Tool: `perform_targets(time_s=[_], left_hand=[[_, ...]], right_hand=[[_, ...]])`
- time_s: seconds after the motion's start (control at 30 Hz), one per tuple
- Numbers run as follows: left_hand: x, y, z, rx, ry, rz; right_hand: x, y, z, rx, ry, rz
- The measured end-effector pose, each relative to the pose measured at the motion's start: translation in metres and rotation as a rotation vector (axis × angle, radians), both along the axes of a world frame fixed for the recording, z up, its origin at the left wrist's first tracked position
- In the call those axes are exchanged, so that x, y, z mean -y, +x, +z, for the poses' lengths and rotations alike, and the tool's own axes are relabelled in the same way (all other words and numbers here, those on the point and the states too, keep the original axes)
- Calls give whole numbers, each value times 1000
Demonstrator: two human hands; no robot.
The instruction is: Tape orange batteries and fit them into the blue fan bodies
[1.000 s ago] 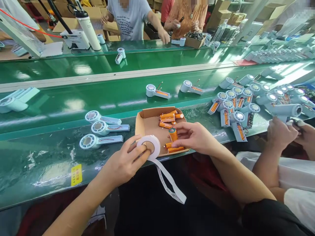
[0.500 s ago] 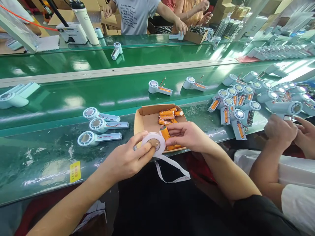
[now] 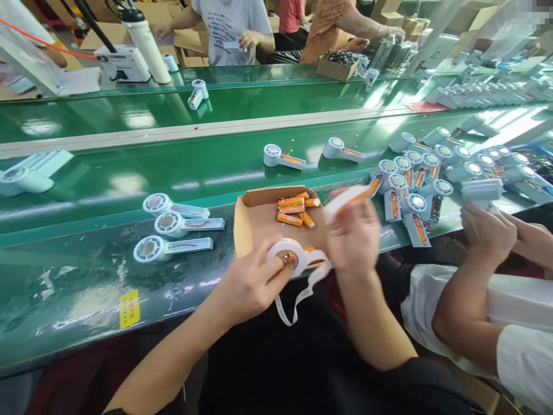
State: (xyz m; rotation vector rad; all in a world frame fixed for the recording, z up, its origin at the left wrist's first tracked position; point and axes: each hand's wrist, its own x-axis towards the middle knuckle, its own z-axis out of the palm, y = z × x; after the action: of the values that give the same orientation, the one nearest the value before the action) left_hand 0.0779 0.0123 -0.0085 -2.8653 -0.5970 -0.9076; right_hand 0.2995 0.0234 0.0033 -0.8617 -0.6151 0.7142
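Observation:
My left hand (image 3: 253, 285) grips a roll of white tape (image 3: 299, 253), with fingers through its core. A loose loop of backing strip (image 3: 305, 294) hangs from the roll. My right hand (image 3: 356, 239), smeared by motion, is raised to the right of the roll and closed on an orange battery (image 3: 362, 194). A white piece of tape (image 3: 344, 202) shows along the battery; whether it is stuck down is unclear. Below my hands, a shallow cardboard box (image 3: 242, 225) holds several orange batteries (image 3: 290, 210). My left hand covers its front left corner.
Three light-blue round-headed housings with handles (image 3: 168, 223) lie left of the box. Many similar housings (image 3: 397, 183) are heaped at right, some with orange batteries inside. Two more (image 3: 272, 155) lie on the green belt (image 3: 216, 167). A co-worker's hands (image 3: 488, 230) work at right.
My right hand has lifted the battery from beside the roll, up and right, with white tape now along it. My left hand and the roll have shifted slightly right and down.

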Motion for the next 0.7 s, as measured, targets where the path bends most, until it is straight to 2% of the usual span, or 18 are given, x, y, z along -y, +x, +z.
perform_targets(time_s=[0.07, 0.1, 0.17, 0.27, 0.37, 0.47, 0.57, 0.63, 0.7], left_hand=[[-9, 3, -4, -36, -87, 6], [-15, 3, -4, -44, -126, 22], [-30, -7, -4, -48, -216, 61], [-41, -49, -3, 4, -296, 227], [-39, -110, -10, -82, -223, 513], [-35, -159, -25, -260, -109, 641], [-28, -177, -31, -307, -54, 678], [-20, -176, -26, -318, -7, 688], [-17, -169, -13, -314, 52, 677]], right_hand=[[-11, 22, 6, 19, 135, -187], [-15, 28, 9, 46, 158, -206], [-15, 32, 10, 116, 139, -118], [2, 33, 2, 217, 90, 24], [25, 49, -12, 315, -35, 32], [39, 67, -27, 420, -167, 70], [48, 76, -37, 447, -263, 61], [53, 84, -44, 446, -334, 26], [51, 98, -50, 476, -261, 174]])
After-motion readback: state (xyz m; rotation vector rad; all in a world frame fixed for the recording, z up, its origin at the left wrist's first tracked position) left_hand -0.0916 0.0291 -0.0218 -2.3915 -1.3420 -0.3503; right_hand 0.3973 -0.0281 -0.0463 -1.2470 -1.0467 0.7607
